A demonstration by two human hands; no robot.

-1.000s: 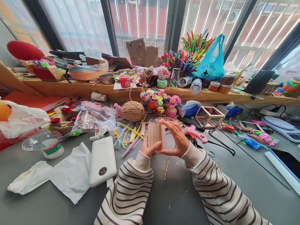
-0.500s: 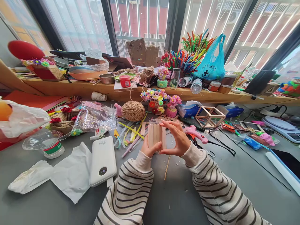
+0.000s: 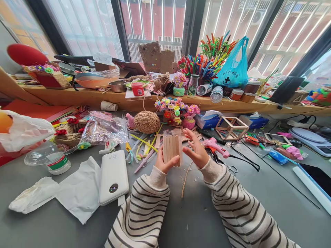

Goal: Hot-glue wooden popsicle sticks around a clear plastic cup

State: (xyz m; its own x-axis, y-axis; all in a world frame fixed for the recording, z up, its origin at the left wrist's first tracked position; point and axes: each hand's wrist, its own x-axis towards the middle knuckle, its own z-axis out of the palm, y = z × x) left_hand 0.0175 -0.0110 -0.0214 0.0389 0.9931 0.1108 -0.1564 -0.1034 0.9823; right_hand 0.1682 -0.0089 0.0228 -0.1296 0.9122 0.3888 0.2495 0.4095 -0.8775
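A small panel of wooden craft sticks (image 3: 171, 148), set side by side on what looks like a clear plastic box, is held up over the table. My left hand (image 3: 164, 162) grips it from the left and below, thumb across the lower front. Just to its right, my right hand (image 3: 196, 150) is apart from the panel, with fingers spread and nothing in them. Beyond my right hand lies a pink hot glue gun (image 3: 216, 147), and beside it a pair of scissors (image 3: 232, 168). A short piece of twine (image 3: 184, 182) rests on the table below the panel.
A ball of jute twine (image 3: 147, 122) and crocheted flowers (image 3: 173, 106) stand behind the hands. To the left are a white power bank (image 3: 113, 177) and crumpled paper (image 3: 79, 189). A wooden stick frame (image 3: 232, 128) stands at the right, and a black cable (image 3: 245, 160) runs from the glue gun.
My right hand has come away from the craft stick panel, moving right and spreading its fingers. My left hand keeps its hold, and the panel's stick faces now show more fully.
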